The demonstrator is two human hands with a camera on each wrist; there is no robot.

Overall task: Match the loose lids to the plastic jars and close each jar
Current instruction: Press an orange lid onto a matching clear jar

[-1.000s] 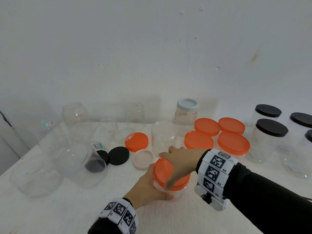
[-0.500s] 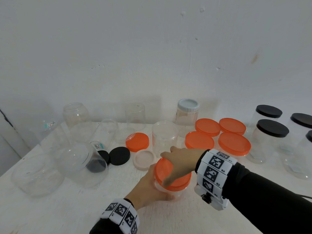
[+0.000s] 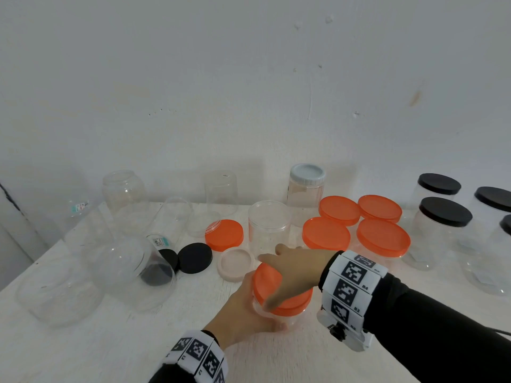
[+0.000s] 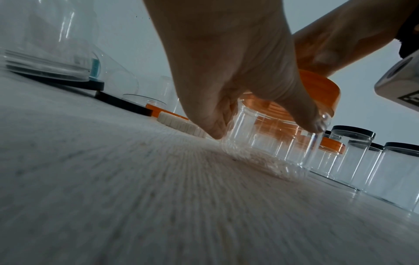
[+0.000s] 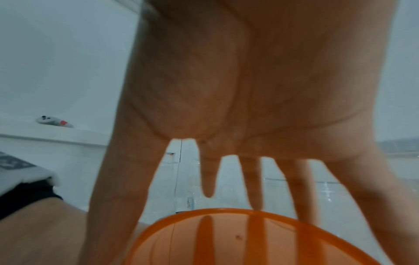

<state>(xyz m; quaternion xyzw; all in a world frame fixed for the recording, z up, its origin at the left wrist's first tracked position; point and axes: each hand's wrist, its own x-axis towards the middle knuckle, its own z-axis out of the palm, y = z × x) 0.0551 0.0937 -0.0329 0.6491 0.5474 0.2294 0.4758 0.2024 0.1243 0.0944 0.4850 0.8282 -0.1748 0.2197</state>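
A small clear jar (image 3: 284, 322) stands near the table's front edge with an orange lid (image 3: 293, 302) on its mouth. My left hand (image 3: 243, 313) grips the jar's wall from the left, thumb and fingers curled round it (image 4: 272, 143). From above, my right hand (image 3: 298, 269) covers the lid, thumb and spread fingers reaching down over its rim (image 5: 249, 238). In the left wrist view the lid (image 4: 322, 89) sits slightly tilted on the jar. Whether the thread has caught is hidden.
A loose orange lid (image 3: 224, 234), black lids (image 3: 195, 257), a pale lid (image 3: 236, 263) and an open clear jar (image 3: 269, 225) lie behind. Orange-lidded jars (image 3: 383, 237) and black-lidded jars (image 3: 445, 211) stand right. Empty jars (image 3: 124, 272) crowd the left.
Both hands stay on the jar and its lid. The right hand's fingers have shifted only slightly round the lid's rim.
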